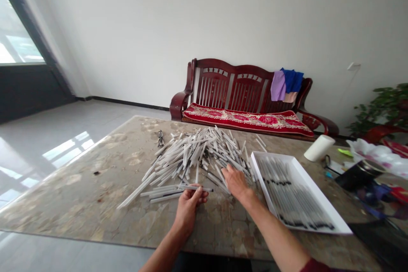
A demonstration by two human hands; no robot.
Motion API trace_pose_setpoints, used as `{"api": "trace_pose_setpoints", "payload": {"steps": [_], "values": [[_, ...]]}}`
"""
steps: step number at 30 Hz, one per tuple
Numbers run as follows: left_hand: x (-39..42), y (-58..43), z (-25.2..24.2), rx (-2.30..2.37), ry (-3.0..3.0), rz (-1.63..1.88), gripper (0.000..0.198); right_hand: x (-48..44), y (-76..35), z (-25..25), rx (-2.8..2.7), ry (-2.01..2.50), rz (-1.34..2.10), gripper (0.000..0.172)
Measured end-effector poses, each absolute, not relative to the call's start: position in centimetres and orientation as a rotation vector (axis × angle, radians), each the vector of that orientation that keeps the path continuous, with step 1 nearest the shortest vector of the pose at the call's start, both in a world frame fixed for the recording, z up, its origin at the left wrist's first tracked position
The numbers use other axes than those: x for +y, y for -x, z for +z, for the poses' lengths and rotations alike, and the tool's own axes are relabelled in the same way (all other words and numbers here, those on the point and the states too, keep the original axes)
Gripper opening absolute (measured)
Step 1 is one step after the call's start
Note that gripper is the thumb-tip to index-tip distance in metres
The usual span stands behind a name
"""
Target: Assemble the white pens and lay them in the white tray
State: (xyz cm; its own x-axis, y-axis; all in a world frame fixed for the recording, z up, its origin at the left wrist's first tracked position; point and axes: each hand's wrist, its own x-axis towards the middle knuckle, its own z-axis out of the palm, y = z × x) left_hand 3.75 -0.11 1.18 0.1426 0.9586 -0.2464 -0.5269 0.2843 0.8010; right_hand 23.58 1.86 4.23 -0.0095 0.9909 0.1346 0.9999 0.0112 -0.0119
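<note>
A big heap of thin white pens (194, 155) lies spread across the marble table (95, 187). My left hand (188, 206) is closed on one pen (196, 188), pinching it at the near edge of the heap with its dark tip pointing right. My right hand (235, 181) rests palm down on the heap's right side, fingers curled onto the pens there. To its right stands a shallow white tray (331, 214) holding several pens laid in rows.
Eyeglasses (160, 138) lie at the heap's far left. A white roll (318, 148) stands beyond the tray, with dark clutter and plastic bags (372, 170) at the far right. Behind the table is a wooden bench (242, 93) with a red cushion, and a plant (387, 106).
</note>
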Motion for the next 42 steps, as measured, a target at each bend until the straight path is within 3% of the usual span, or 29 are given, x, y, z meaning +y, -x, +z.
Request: {"api": "trace_pose_setpoints", "payload": {"steps": [4,7,12,17,32,37,42], "values": [[-0.1,-3.7,1.2,0.844,-0.594,1.17,0.042,1.1,-24.1,3.8,-1.812,1.992,-0.001,0.019],[0.0,-3.6,1.1,0.834,-0.553,1.164,0.044,-0.2,-23.2,3.6,-1.423,1.761,0.297,0.011],[0.1,-3.6,1.0,0.796,-0.506,1.155,0.044,-3.2,-20.2,3.3,-1.139,1.481,0.759,0.026],[0.0,-3.5,1.3,0.794,-0.496,1.168,0.044,-4.3,-19.0,3.0,-1.344,1.532,0.607,0.022],[-0.1,-3.5,1.4,0.827,-0.548,1.163,0.044,-4.5,-18.1,3.9,-1.536,1.502,0.44,0.036],[-0.1,-3.5,1.4,0.813,-0.514,1.167,0.043,-4.4,-18.0,3.1,-1.142,1.422,0.638,0.017],[-0.1,-3.4,1.5,0.81,-0.514,1.151,0.044,-4.4,-16.9,2.2,-0.86,1.318,0.819,0.028]]}}
